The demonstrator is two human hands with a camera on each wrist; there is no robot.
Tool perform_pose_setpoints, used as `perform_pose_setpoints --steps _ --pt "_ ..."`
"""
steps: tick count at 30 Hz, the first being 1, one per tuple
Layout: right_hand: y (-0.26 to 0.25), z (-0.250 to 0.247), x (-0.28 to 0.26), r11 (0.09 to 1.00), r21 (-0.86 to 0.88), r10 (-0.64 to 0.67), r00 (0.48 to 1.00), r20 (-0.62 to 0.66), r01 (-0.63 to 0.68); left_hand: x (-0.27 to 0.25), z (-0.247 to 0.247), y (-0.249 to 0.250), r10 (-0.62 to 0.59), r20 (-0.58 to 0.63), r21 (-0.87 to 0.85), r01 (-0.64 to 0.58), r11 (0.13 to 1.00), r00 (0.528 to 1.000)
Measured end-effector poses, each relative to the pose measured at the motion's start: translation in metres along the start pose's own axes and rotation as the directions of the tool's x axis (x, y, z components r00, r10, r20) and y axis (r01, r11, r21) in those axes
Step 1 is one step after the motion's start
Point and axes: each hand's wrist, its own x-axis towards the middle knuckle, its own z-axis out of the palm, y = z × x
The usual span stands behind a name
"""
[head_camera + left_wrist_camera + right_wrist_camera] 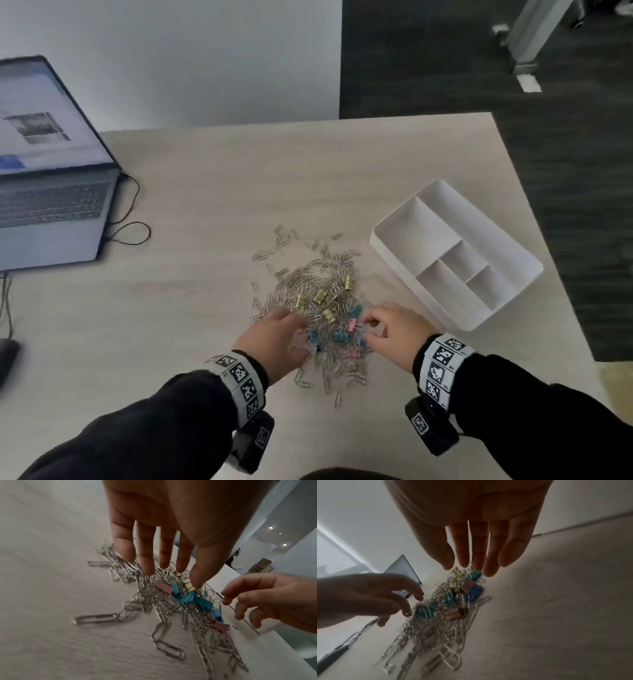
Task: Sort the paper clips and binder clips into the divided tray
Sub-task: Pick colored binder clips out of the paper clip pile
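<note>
A heap of silver paper clips [308, 291] lies mid-table, mixed with yellow binder clips [320, 295], blue binder clips [339, 335] and pink binder clips [352, 353]. The white divided tray [383, 246] stands to the right of the heap with nothing in its compartments. My left hand [274, 339] hovers over the heap's near left side with fingers [145, 555] straight and spread, holding nothing. My right hand [390, 334] hangs over the near right side, fingers [479, 550] extended just above a blue binder clip [475, 575], nothing held.
An open laptop [51, 205] sits at the table's left with a black cable [130, 226] looping beside it. The table's right edge [534, 212] runs just beyond the tray, with dark carpet past it.
</note>
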Motion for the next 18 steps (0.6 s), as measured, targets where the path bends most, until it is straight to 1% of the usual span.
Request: perform_pose_setpoints --steps 3,5,8,14,16,18 --pt "-0.001 0.009 0.006 1.000 -0.004 0.017 1.000 -0.013 -0.017 0.011 0.007 0.004 -0.041 0.009 0.044 0.040 0.998 0.999" --pt "-0.003 0.016 0.008 1.000 0.012 0.003 1.000 -0.005 -0.003 0.015 0.013 0.008 -0.033 0.029 0.095 0.030 0.995 0.999" --pt "-0.004 0.022 0.010 1.000 -0.008 -0.014 1.000 -0.013 0.014 0.019 0.019 0.011 -0.005 0.015 0.088 0.004 0.996 1.000" --pt "0.002 0.027 0.011 1.000 0.002 0.010 1.000 -0.017 -0.010 0.021 0.021 -0.001 -0.006 -0.020 -0.105 0.004 0.994 1.000" --pt "0.003 0.025 0.011 1.000 0.023 0.015 1.000 0.000 -0.015 0.020 0.018 -0.006 -0.035 -0.016 -0.196 0.032 0.980 0.999" --pt "0.003 0.021 0.010 0.996 0.078 0.033 0.999 0.001 -0.033 0.018 0.014 -0.010 -0.099 0.030 -0.322 0.103 0.941 0.995"
